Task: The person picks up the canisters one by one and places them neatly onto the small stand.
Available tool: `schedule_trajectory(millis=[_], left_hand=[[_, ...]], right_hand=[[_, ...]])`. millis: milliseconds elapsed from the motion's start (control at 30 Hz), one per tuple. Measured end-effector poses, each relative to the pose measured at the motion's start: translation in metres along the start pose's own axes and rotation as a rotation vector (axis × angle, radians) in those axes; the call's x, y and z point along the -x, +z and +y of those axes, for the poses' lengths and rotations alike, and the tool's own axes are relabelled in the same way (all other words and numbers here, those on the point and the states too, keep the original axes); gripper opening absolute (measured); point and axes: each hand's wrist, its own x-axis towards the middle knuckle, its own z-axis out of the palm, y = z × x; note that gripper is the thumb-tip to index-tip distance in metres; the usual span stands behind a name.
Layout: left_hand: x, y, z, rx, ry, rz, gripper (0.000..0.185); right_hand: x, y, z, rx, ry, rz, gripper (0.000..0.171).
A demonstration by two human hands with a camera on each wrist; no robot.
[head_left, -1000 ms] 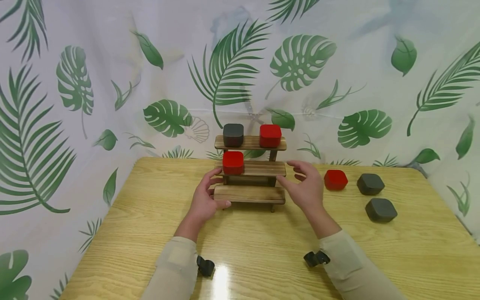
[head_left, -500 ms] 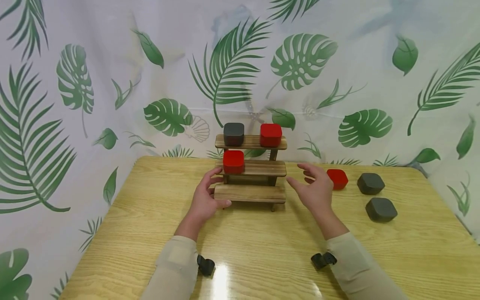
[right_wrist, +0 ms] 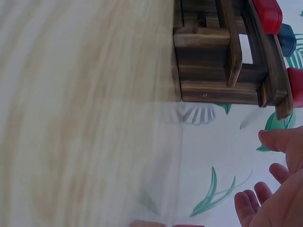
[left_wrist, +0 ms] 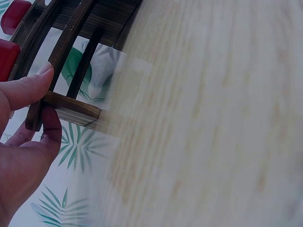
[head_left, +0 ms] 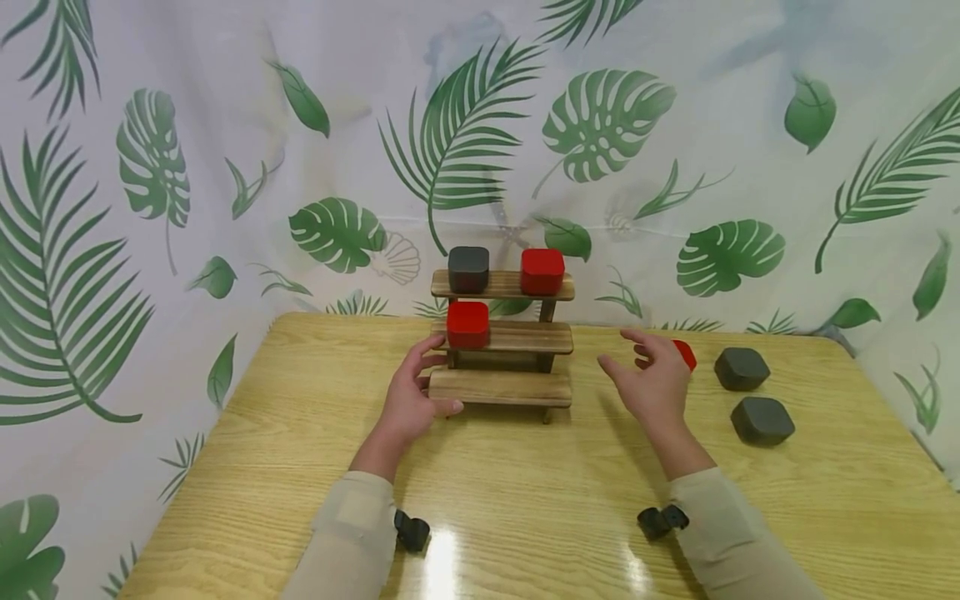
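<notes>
While partly hidden, red box [head_left: 684, 353] lies behind right hand [head_left: 654, 385].

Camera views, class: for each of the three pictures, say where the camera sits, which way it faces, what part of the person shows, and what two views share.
Head: worn high, facing forward and down at the table; both hands and sleeves show.
Left wrist: low beside the left hand, facing the wooden stand, whose lowest step the thumb and fingers grip.
Right wrist: low by the right hand, looking back at the stand's end; only loosely spread fingers show.
Shared: both wrist views show the stand and red boxes on it.
</notes>
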Motion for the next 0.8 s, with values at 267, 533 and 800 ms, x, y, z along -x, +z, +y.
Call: schedule_trajectory(millis=[267, 533, 800], left_hand=[[-0.008, -0.002, -0.014, -0.012, -0.001, -0.005, 0.095], [-0.016, -0.003, -0.036, -0.022, 0.019, 0.011, 0.099], [-0.015, -0.003, -0.036, -0.021, 0.019, 0.016, 0.098]], right_hand=[[-0.009, -0.011, 0.011, 0.117, -0.001, 0.031, 0.046], [-0.016, -0.025, 0.018, 0.172, 0.093, -0.010, 0.047], [-0.024, -0.035, 0.030, 0.224, 0.104, -0.022, 0.048]])
